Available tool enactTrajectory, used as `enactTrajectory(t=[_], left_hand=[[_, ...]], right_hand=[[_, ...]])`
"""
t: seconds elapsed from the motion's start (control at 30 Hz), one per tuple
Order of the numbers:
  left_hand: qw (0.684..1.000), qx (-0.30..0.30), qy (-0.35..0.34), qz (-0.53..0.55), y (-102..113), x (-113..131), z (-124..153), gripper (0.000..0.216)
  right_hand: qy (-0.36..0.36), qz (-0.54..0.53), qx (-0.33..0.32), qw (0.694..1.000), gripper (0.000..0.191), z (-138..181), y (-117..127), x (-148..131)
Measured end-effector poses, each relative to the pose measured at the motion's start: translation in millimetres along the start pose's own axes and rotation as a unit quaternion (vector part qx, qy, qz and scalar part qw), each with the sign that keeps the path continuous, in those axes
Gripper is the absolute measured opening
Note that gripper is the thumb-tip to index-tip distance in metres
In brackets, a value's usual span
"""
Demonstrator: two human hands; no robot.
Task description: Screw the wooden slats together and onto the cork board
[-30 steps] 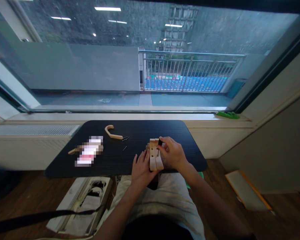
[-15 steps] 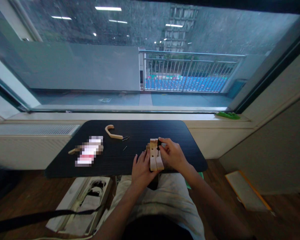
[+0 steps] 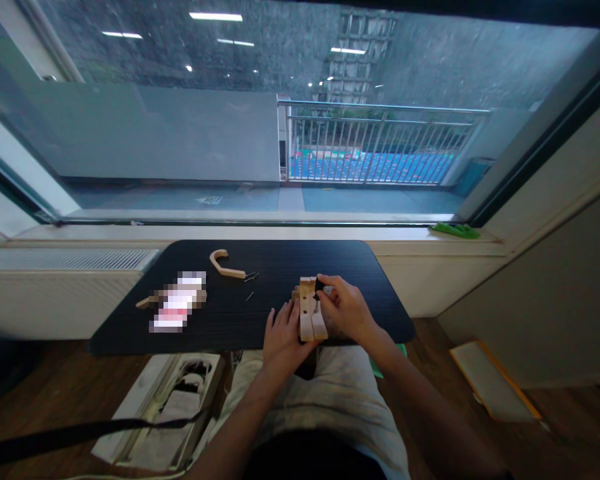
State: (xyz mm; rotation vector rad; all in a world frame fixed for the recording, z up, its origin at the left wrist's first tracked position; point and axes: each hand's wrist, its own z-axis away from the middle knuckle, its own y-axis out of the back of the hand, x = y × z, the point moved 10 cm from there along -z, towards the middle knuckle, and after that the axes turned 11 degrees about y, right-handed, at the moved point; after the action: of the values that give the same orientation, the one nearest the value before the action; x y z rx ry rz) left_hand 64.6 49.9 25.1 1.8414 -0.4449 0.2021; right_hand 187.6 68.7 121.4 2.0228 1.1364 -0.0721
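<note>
Left hand [image 3: 283, 333] gripped the wooden block [image 3: 307, 327], right hand [image 3: 350, 310] pinched a black handle [image 3: 319, 285]; two holes [image 3: 305, 312] gaped, hook [image 3: 230, 272] and screws [image 3: 253, 277] loose at ten o'clock: unfinished, apparently!

Two-strip wooden piece [image 3: 307, 323], pale and smooth: two lengths side by side, a narrow seam running near to far between them. Upper face waisted, the near end flared; two dark round holes in the left strip, one beyond the other. Lies lengthwise near to far at the near edge of the black tabletop [image 3: 275, 260], right of its middle — a further wooden part shows low on the left side. Black-handled tool [image 3: 319, 285], small and stubby: held over the right strip's far half — its lower tip indistinct.
</note>
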Motion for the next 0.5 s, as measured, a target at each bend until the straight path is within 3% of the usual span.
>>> enactTrajectory(t=[0.5], left_hand=[[1.000, 0.004, -0.003, 0.010, 1.6, 1.1, 0.5, 0.085]], right_hand=[[-0.006, 0.037, 0.001, 0.999, 0.027, 1.3, 2.8, 3.0]])
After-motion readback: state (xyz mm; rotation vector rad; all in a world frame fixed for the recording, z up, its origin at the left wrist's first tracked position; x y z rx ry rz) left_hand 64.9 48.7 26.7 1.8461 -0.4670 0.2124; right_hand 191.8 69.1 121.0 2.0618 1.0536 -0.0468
